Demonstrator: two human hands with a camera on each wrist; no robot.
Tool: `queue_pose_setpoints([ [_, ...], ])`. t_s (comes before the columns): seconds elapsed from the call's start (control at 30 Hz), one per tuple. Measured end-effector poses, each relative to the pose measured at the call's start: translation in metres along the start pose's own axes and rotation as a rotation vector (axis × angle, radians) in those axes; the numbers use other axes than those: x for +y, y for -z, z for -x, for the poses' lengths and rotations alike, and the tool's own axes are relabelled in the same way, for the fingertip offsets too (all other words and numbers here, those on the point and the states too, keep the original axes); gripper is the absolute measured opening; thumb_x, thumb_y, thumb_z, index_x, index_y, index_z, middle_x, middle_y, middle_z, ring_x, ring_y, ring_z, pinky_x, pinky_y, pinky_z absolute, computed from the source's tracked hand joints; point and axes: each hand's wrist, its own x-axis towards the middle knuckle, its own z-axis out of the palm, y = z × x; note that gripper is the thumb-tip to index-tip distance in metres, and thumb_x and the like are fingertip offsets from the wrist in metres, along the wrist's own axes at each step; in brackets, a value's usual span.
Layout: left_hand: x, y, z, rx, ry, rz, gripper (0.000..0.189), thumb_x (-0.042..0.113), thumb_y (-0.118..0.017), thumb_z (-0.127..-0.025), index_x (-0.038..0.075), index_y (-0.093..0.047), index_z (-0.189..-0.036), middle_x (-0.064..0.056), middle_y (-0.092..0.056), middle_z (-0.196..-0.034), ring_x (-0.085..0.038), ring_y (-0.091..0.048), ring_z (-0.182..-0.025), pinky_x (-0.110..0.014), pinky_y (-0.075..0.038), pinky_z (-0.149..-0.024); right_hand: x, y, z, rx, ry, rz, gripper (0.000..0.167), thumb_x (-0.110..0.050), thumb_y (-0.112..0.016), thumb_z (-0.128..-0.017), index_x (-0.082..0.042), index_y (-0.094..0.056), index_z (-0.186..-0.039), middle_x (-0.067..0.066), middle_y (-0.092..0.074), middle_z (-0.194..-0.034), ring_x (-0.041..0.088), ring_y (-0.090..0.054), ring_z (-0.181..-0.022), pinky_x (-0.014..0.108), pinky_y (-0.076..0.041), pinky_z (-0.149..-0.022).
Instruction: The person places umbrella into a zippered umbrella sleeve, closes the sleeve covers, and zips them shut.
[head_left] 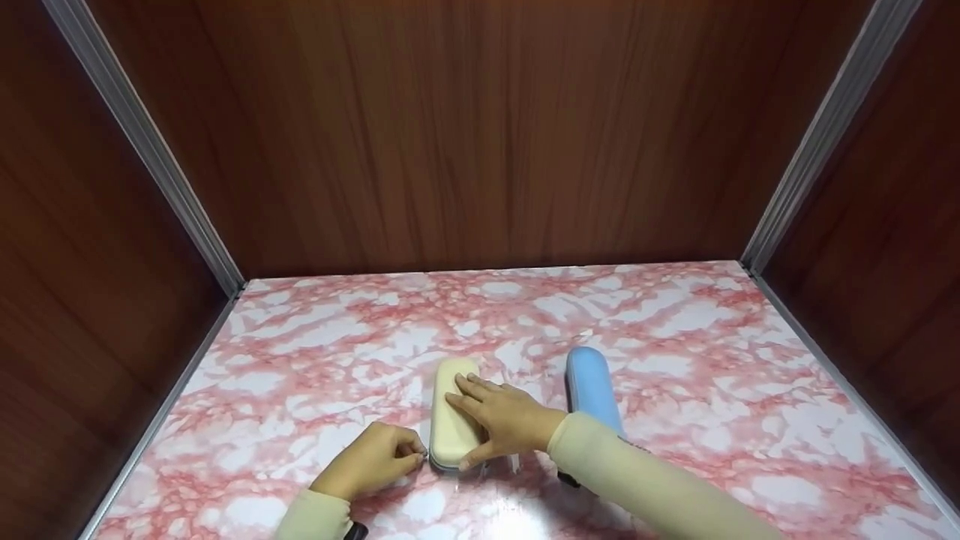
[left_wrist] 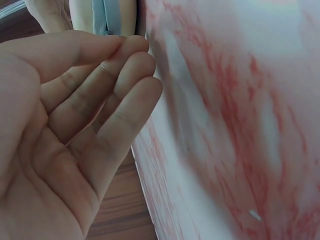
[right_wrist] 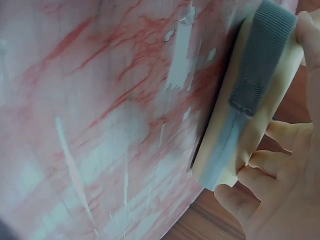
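A long, pale yellow zip case (head_left: 450, 442), rounded at its ends, lies on the table in the head view. My right hand (head_left: 510, 416) rests across its lid with spread fingers, the thumb at the near right edge. At the near left corner, my left hand (head_left: 379, 456) pinches the zipper pull, mostly hidden by thumb and index finger. The left wrist view shows the grey zipper (left_wrist: 112, 17) running up to those fingertips. On the case's side in the right wrist view is a ribbed grey fabric strip (right_wrist: 267, 40).
A similar blue case (head_left: 592, 382) lies to the right, partly covered by my right sleeve (head_left: 637, 472). The table (head_left: 315, 360) has a red and white marbled top. Brown wood panels (head_left: 480, 150) with grey metal corner posts (head_left: 150, 150) enclose it at the back and sides.
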Motion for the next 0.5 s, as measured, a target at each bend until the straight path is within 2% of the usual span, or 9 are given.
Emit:
queue_pose_setpoints([
  [0.17,-0.0005,0.0,0.0014,-0.005,-0.017,0.002,0.006,0.01,-0.07,-0.093,0.009,-0.075,-0.089,0.005,-0.07,-0.077,-0.003,-0.063,-0.068,-0.022,-0.053,-0.067,0.0006,0.002,-0.001,-0.018,0.001,0.001,0.103,-0.072,-0.066,-0.079,-0.019,-0.029,-0.159,0.01,-0.016,-0.165,0.027,-0.016,-0.15,0.044,-0.027,-0.116],
  [0.5,0.0023,-0.0032,0.0043,-0.018,-0.041,0.039,0.005,0.007,-0.071,-0.091,0.006,-0.074,-0.087,0.003,-0.07,-0.077,-0.004,-0.064,-0.068,-0.022,-0.055,-0.067,-0.0017,0.0039,0.0001,-0.027,-0.008,-0.044,0.099,-0.068,-0.068,-0.083,-0.017,-0.03,-0.159,0.011,-0.017,-0.165,0.027,-0.018,-0.15,0.046,-0.03,-0.115],
])
